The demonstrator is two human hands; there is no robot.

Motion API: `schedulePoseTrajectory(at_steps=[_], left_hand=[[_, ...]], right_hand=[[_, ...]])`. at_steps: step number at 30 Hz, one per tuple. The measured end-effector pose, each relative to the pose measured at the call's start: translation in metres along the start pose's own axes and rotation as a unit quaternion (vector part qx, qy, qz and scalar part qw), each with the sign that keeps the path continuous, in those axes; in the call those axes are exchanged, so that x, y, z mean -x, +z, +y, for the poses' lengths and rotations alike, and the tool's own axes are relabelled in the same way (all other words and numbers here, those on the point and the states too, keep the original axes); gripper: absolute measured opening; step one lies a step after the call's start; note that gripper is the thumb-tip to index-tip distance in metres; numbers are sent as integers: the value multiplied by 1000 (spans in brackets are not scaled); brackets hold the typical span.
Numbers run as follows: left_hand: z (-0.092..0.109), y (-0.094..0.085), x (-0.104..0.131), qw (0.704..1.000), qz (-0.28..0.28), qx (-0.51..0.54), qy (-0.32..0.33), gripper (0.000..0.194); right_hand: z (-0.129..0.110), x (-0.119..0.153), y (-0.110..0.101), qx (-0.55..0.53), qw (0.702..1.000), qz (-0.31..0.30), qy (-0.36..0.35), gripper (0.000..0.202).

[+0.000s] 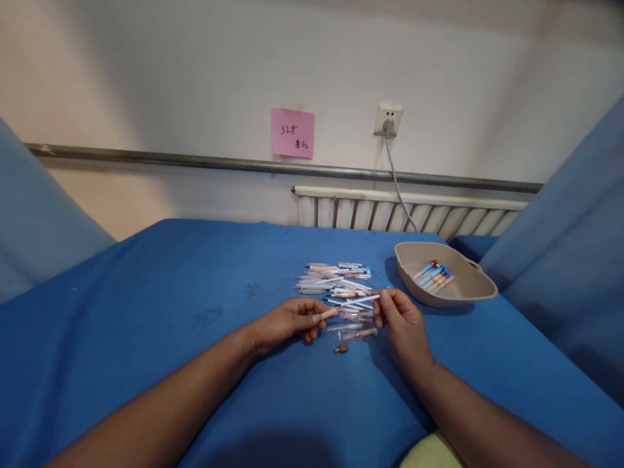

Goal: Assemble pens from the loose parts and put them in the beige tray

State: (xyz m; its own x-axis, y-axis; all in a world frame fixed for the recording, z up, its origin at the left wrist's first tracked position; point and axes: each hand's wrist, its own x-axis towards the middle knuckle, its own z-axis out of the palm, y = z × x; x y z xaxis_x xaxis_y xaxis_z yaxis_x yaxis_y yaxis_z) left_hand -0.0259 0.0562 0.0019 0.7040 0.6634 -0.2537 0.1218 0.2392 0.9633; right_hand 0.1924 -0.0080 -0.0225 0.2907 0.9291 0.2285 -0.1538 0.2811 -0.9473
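Left of the tan basin [470, 281]: white rod [359, 301], right hand's [407, 328] fingers clamped on its basin-side end. Farther from basin, left hand [283, 325], fingers clamped on pale barrel [329, 313]. Pen parts [316, 283] nearby. Rod looks light, slim, may flex; pinch close to its end. Barrel probably stiff, smooth, slippery; hold mid-length.

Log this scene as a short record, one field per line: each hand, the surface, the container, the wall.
Left hand: fingers pinch a short pale barrel
Right hand: fingers hold a thin white stick
Surface: blue cloth
Loose items: pens and parts, mostly beyond the hands; brown piece nearer the person
Container: beige basin at right, several pens inside
Wall: pink note, socket with plug in
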Motion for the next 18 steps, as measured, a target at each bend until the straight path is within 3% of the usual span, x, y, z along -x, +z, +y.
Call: schedulePoseTrajectory(at_steps=[4,18], left_hand=[[-3,-2,-1,1000,8,5,7,30],[-3,-5,-1,1000,-1,-12,22,28]], right_hand=[[1,-2,-1,-27,999,32,5,27],[-1,-2,-2,0,1000,24,-5,28]])
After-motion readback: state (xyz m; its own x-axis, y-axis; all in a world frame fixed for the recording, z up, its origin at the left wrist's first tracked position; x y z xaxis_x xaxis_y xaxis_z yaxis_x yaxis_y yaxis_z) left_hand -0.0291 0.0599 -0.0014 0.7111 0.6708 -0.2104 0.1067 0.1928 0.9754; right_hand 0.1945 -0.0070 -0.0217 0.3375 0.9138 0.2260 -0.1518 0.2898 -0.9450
